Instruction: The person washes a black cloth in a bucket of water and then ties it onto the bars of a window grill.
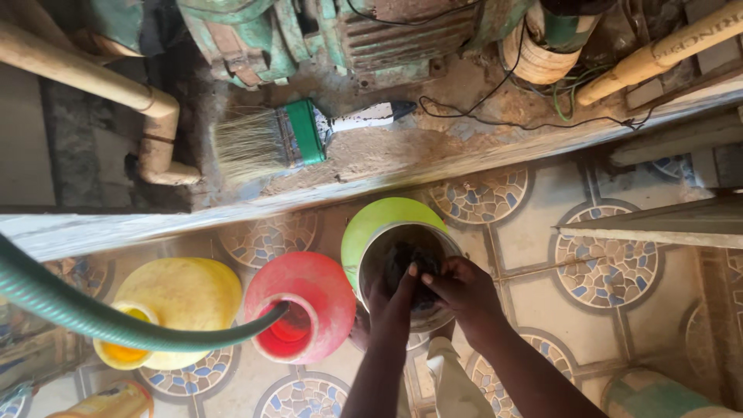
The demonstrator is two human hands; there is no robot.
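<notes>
A lime-green container (379, 220) stands on the tiled floor with a metal bowl (441, 244) over its mouth. Both my hands reach into that bowl. My left hand (395, 298) and my right hand (460, 290) press together on a dark wet lump (409, 259) inside it, fingers closed on the lump. To the left, a green hose (93, 317) curves down into the mouth of a red jerrycan (306, 298). A yellow jerrycan (174, 298) stands beside the red one.
A wide paintbrush with a green ferrule (286, 135) lies on a dusty ledge under a green motor (348, 35). Beige pipes (116, 85) run at upper left and upper right. Black wire (495, 116) trails along the ledge. Another container (658, 395) sits at bottom right.
</notes>
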